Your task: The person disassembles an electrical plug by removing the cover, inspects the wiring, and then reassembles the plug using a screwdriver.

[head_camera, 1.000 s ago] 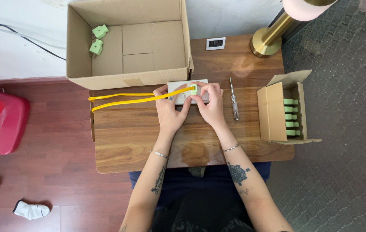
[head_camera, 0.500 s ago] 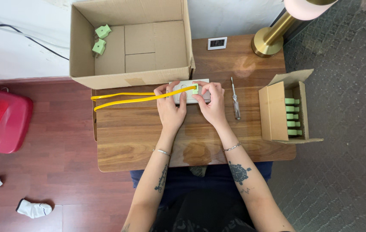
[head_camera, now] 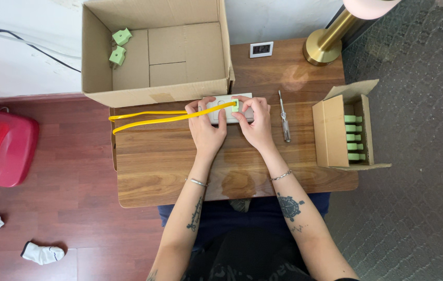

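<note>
Socket plate [head_camera: 227,108], white, lies flat on the counter [head_camera: 180,171] just past our wrists, long axis left to right, both hands closed on it: left hand [head_camera: 207,130] pins its left end, right hand [head_camera: 257,127] its right. Its green plug [head_camera: 235,104] sits nearer our right fingers, with yellow wires [head_camera: 148,118] trailing left below the big box [head_camera: 154,91].
</note>
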